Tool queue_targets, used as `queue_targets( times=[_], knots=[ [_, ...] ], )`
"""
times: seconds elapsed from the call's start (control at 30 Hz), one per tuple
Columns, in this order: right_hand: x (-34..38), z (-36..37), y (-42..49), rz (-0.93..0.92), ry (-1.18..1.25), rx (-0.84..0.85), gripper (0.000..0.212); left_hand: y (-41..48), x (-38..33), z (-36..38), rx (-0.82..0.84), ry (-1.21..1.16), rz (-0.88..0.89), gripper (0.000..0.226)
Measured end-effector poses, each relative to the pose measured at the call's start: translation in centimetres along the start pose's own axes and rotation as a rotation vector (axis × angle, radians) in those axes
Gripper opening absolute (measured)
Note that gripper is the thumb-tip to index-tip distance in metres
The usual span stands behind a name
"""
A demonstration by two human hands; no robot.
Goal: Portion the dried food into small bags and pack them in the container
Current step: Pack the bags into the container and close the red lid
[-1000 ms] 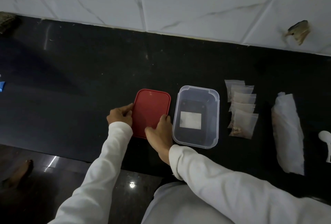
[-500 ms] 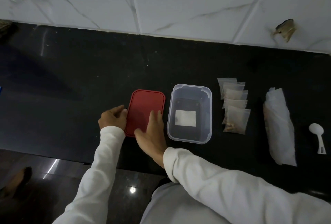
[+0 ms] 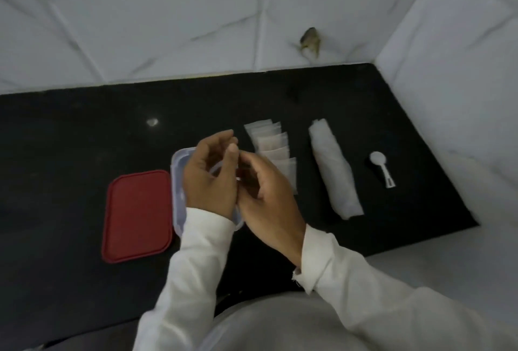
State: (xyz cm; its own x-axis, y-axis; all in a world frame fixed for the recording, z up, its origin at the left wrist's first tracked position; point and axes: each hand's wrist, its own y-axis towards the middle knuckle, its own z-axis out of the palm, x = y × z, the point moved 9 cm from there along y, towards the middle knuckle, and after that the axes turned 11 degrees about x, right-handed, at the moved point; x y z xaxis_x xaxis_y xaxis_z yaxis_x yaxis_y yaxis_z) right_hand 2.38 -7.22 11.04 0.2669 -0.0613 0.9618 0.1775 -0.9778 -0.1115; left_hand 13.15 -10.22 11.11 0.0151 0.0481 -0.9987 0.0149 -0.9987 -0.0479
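Both hands meet at the centre of the frame, above the clear container (image 3: 177, 171), whose rim peeks out at their left. The left hand (image 3: 210, 179) is curled, thumb up, fingers loosely bent; the right hand (image 3: 266, 193) cups beside it, the two touching. Whether anything is pinched between them cannot be told — the blur hides it.

The red lid (image 3: 137, 214) lies off, flat on the black counter (image 3: 70, 140) at lower left, so the container stands open. Just right of the hands, the small bags (image 3: 270, 146) sit fanned in an overlapping row; further right lies the rolled white bag (image 3: 335, 171), then the white scoop (image 3: 381, 165).

By the look of it this is the set-up stage — no bag appears packed yet. The next move likely calls for lifting one small bag off the fan and parting its mouth.

No brand, label or writing can be read.
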Motion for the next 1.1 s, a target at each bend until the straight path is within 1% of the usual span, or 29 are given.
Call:
queue_targets(
  times=[0.1,0.2,0.4,0.5,0.6,0.67,0.77,0.9,0.97,1.03,1.1],
  knots=[
    [-1.7,-5.1,-1.2,0.015,-0.071,-0.124,0.027,-0.4,0.6,5.8,0.071,-0.017,-0.024,0.018],
    [-5.2,-9.1,-2.3,0.119,-0.033,-0.218,0.025,-0.8,2.3,10.6,0.125,-0.044,-0.079,0.016],
    [-9.9,-15.6,-4.1,0.137,-0.185,-0.284,0.024,-0.8,8.6,17.7,0.194,-0.005,-0.284,0.017],
    [-12.8,-17.3,-4.0,0.192,-0.341,-0.304,0.028,-0.2,11.6,19.6,0.227,0.110,-0.365,0.022],
    [-15.8,-19.0,-3.8,0.287,-0.459,-0.263,0.041,0.3,13.3,21.5,0.224,0.236,-0.403,0.025],
    [-17.6,-19.5,-3.6,0.340,-0.492,-0.244,0.043,0.4,14.4,22.4,0.248,0.309,-0.428,0.028],
    [-19.3,-20.4,-3.2,0.289,-0.490,-0.282,0.034,0.7,15.4,23.7,0.262,0.394,-0.474,0.032],
    [-21.2,-21.3,-2.9,0.306,-0.486,-0.271,0.029,1.4,16.1,24.1,0.218,0.387,-0.525,0.029],
    [-21.9,-21.9,-2.8,0.316,-0.434,-0.289,0.027,1.7,16.3,24.0,0.196,0.376,-0.548,0.030],
    [-22.3,-22.2,-2.7,0.334,-0.363,-0.292,0.026,1.8,16.5,23.9,0.184,0.349,-0.583,0.037],
    [-22.9,-22.3,-2.5,0.408,-0.271,-0.254,0.026,1.8,16.6,23.8,0.168,0.306,-0.618,0.045]
  ],
)
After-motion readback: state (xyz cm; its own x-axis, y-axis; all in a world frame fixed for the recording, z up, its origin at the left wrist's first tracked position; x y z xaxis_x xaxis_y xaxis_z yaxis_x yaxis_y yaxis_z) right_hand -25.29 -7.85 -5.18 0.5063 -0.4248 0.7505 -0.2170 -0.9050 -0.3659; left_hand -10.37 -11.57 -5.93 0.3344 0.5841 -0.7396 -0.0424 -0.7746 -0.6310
